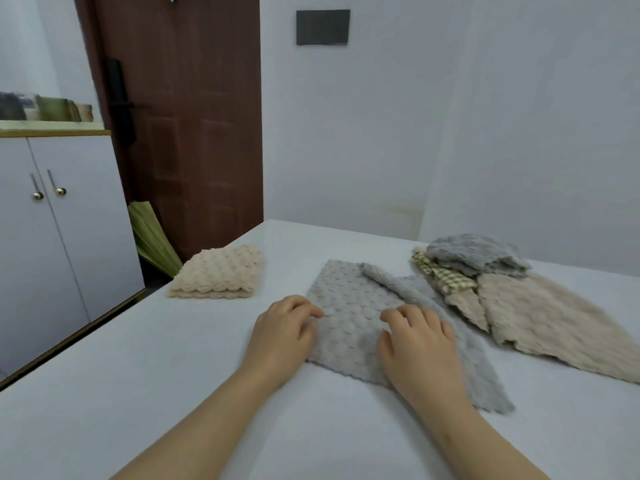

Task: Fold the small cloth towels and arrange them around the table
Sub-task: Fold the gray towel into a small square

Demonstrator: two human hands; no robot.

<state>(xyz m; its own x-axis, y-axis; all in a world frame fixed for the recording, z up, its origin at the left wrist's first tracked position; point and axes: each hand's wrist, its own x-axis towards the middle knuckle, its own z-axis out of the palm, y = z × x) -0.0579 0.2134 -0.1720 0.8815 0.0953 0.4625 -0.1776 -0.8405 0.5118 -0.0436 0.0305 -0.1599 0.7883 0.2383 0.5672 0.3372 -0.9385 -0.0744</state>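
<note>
Both hands are flat, fingers loosely spread and gripping nothing: the left hand (282,332) sits on the left edge of the grey bubble-textured towel (349,317) and the right hand (420,341) presses its middle, the towel lying half-folded on the white tabletop (156,393) right in front of the person. I'd smooth the top layer outward from the crease and line the scalloped edges up before the next fold so it comes out as tidy as the folded beige towel (218,273) at the far left, with the unfolded pile (485,271) waiting at right. No brands, labels or readable writing anywhere.
</note>
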